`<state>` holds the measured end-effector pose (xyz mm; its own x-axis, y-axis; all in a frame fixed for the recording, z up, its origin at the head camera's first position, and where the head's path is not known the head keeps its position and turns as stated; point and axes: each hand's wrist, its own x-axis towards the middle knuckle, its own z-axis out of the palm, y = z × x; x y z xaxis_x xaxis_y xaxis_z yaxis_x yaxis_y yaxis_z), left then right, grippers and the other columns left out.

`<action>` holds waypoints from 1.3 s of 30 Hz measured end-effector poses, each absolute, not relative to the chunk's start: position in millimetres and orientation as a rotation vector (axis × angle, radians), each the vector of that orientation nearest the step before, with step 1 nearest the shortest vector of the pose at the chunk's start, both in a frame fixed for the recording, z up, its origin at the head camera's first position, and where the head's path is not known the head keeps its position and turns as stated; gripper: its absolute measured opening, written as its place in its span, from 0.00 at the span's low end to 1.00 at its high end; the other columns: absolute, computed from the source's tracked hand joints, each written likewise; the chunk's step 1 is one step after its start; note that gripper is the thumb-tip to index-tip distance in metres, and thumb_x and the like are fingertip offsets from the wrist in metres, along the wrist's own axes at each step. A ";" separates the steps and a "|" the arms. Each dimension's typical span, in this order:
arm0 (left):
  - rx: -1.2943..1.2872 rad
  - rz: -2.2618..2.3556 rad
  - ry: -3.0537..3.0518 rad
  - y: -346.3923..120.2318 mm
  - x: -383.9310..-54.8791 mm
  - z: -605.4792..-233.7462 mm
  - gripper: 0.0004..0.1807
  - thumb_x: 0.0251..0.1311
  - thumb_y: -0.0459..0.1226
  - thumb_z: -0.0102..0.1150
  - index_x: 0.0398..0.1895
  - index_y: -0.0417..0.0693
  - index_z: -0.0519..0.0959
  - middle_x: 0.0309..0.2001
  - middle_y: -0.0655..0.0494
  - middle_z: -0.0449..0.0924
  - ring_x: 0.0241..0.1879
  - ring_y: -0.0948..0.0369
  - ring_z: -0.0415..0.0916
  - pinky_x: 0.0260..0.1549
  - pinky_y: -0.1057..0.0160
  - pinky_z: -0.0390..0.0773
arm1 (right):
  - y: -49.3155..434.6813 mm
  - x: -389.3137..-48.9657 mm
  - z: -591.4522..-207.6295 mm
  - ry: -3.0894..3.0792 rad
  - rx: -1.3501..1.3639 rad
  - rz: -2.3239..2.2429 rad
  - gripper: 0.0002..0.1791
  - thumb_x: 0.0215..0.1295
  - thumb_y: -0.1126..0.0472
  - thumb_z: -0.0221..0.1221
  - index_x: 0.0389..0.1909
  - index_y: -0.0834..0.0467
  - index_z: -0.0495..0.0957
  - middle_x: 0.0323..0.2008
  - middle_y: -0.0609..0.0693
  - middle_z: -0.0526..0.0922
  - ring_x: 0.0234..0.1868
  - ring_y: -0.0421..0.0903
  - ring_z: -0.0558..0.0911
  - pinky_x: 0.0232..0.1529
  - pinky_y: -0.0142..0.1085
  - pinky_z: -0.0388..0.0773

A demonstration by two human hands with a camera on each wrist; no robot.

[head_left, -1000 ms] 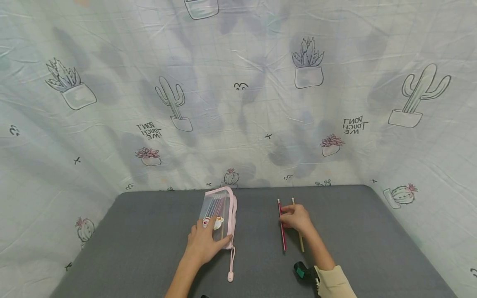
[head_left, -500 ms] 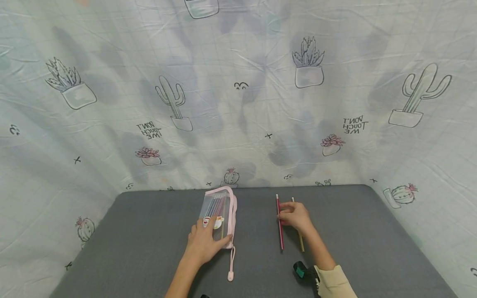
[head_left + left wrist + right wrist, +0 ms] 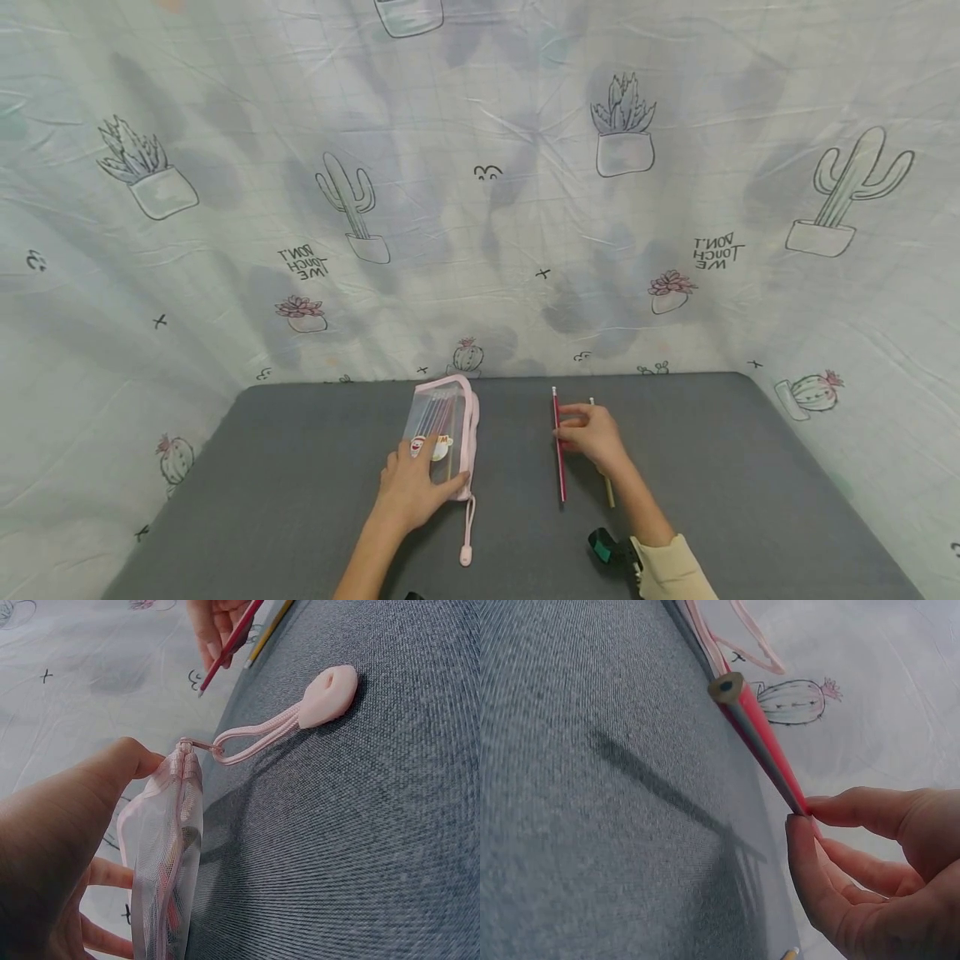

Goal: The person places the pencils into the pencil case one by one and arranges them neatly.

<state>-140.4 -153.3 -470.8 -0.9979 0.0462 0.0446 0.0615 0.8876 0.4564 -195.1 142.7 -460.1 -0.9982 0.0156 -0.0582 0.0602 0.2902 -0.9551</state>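
A clear pencil case (image 3: 427,408) with pink trim lies left of centre, several pencils visible inside. Over its near part rests my left hand (image 3: 408,492), fingers spread on the top and thumb at the right edge by the zipper end (image 3: 186,744). My right hand (image 3: 595,437) pinches a red pencil (image 3: 561,475) between thumb and fingers; the right wrist view shows the pencil (image 3: 761,742) raised, its shadow apart from it. Its flat, unsharpened end faces that camera. Under the right hand lies a yellow pencil (image 3: 609,492), partly hidden.
A pink zipper pull (image 3: 466,554) on a cord trails from the case toward me. The grey cloth-covered table (image 3: 300,467) ends at a cactus-print curtain (image 3: 420,208) behind and at both sides. A black and green device (image 3: 602,546) sits by the right wrist.
My right hand has moved slightly left with the red pencil, drawing it away from the yellow one and a little farther back. The left hand stays on the case.
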 end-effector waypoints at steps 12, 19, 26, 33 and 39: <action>-0.089 -0.697 -3.026 -152.3 -140.9 -470.9 0.49 0.58 0.65 0.66 0.75 0.44 0.70 0.65 0.21 0.67 0.60 0.27 0.69 0.55 0.27 0.69 | 128.7 -201.2 -465.0 2.483 0.061 -1.885 0.22 0.58 0.80 0.68 0.56 0.77 0.80 0.36 0.66 0.89 0.30 0.50 0.89 0.34 0.44 0.88; -0.081 -0.703 -3.034 -152.2 -141.5 -471.0 0.50 0.58 0.65 0.66 0.76 0.44 0.70 0.65 0.21 0.67 0.61 0.27 0.69 0.56 0.27 0.69 | 118.6 -205.0 -466.2 2.472 0.013 -1.891 0.22 0.58 0.81 0.67 0.56 0.78 0.79 0.35 0.66 0.88 0.30 0.51 0.89 0.33 0.43 0.88; -0.078 -0.696 -3.037 -151.6 -141.5 -470.2 0.49 0.58 0.65 0.67 0.75 0.44 0.70 0.65 0.21 0.66 0.61 0.27 0.68 0.56 0.27 0.69 | 104.3 -207.5 -464.8 2.451 0.000 -1.923 0.23 0.56 0.81 0.68 0.55 0.77 0.80 0.34 0.66 0.89 0.27 0.50 0.89 0.32 0.43 0.88; -0.065 -0.699 -3.032 -151.9 -143.4 -473.3 0.50 0.58 0.65 0.67 0.75 0.44 0.70 0.65 0.22 0.67 0.62 0.28 0.68 0.57 0.28 0.69 | 87.6 -210.2 -461.7 2.457 0.010 -1.920 0.23 0.56 0.81 0.68 0.55 0.76 0.81 0.33 0.64 0.89 0.28 0.51 0.89 0.33 0.43 0.88; -0.057 -0.708 -3.039 -152.1 -144.9 -475.4 0.49 0.59 0.64 0.67 0.76 0.43 0.70 0.66 0.22 0.66 0.63 0.27 0.68 0.59 0.28 0.68 | 73.0 -213.9 -459.8 2.469 -0.020 -1.906 0.22 0.57 0.80 0.68 0.55 0.76 0.81 0.34 0.65 0.89 0.28 0.50 0.89 0.33 0.43 0.88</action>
